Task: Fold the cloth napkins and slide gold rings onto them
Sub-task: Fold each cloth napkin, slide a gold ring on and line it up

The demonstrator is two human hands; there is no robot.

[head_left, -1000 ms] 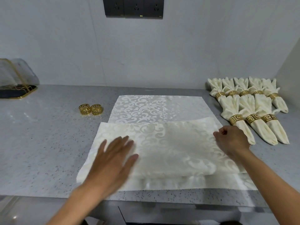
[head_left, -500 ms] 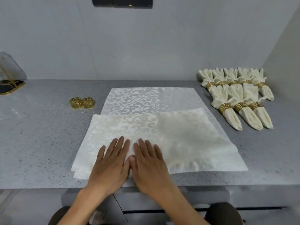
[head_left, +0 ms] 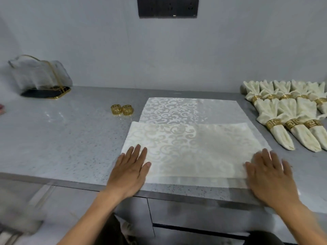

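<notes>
Both hands flat, gripping nothing: left hand [head_left: 130, 171] and right hand [head_left: 270, 175] now spread from center to opposite ends of folded napkin [head_left: 194, 149].

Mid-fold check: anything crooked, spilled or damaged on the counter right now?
Nothing stands out. The folded napkin lies flat with both hands, left and right, pressing its near corners. Two loose gold rings stand together on the counter, and the finished napkins lie in tidy rows.
</notes>
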